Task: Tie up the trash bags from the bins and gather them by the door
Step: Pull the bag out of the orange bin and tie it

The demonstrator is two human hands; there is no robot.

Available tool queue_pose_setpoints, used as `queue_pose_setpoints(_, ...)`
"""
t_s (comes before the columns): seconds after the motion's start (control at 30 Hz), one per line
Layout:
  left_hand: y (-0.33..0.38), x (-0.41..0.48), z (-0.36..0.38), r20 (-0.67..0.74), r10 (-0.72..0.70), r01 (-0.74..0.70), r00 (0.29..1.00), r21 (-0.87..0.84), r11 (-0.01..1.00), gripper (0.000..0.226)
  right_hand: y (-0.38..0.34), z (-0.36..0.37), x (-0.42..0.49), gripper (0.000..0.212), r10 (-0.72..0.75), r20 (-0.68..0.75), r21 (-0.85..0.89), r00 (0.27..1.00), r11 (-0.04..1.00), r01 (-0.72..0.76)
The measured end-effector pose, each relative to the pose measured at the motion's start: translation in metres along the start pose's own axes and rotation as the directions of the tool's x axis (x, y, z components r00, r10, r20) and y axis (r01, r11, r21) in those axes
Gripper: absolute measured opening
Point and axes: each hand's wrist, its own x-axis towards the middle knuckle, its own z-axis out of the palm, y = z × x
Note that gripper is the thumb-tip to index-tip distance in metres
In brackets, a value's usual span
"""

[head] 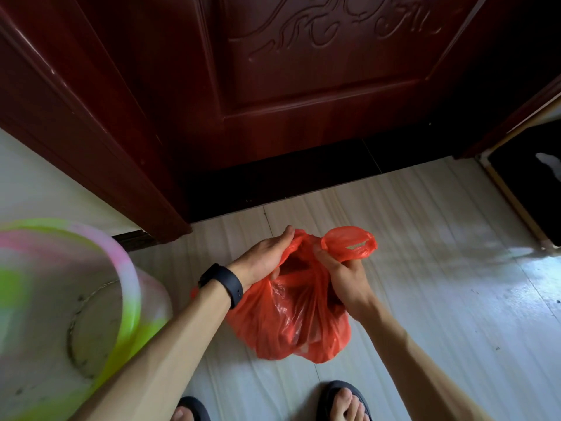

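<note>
Pale floor before a dark red door. Head view: red bag sits on the floor near the door, so it looks delivered. Your left hand grips one side of its mouth; your right hand pinches the other handle. Mouth gapes: knot not yet made.

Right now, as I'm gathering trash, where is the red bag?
Head view, low centre: red bag held by left hand and right hand, before the door, right of the bin.
</note>
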Motion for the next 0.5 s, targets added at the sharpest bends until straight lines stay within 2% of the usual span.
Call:
queue_pose_setpoints(0.07,-0.009,0.001,0.008,-0.061,0.045,-0.053,0.997,-0.147,0.988,0.060,-0.003,0.005,-0.001,0.018,0.027,-0.015,0.007,1.000,1.000,-0.026)
queue_pose_setpoints(0.17,-0.019,0.000,0.017,-0.071,0.020,-0.048,0.997,-0.408,0.912,0.060,-0.002,0.015,-0.005,0.025,0.067,-0.043,0.020,0.997,0.998,-0.067)
queue_pose_setpoints(0.27,-0.023,0.001,0.022,-0.156,0.003,-0.081,0.988,-0.495,0.865,0.050,-0.003,0.019,-0.008,0.023,0.067,-0.024,0.062,0.997,0.996,-0.065)
queue_pose_setpoints(0.37,-0.015,-0.004,0.026,-0.210,0.012,-0.153,0.978,-0.670,0.727,0.026,-0.005,0.021,-0.009,0.027,0.038,-0.075,0.025,0.996,0.999,-0.036)
queue_pose_setpoints(0.5,-0.010,-0.005,0.026,-0.227,-0.094,-0.129,0.969,-0.795,0.593,0.029,-0.004,0.030,-0.016,0.021,0.048,-0.157,0.180,0.986,0.984,-0.019)
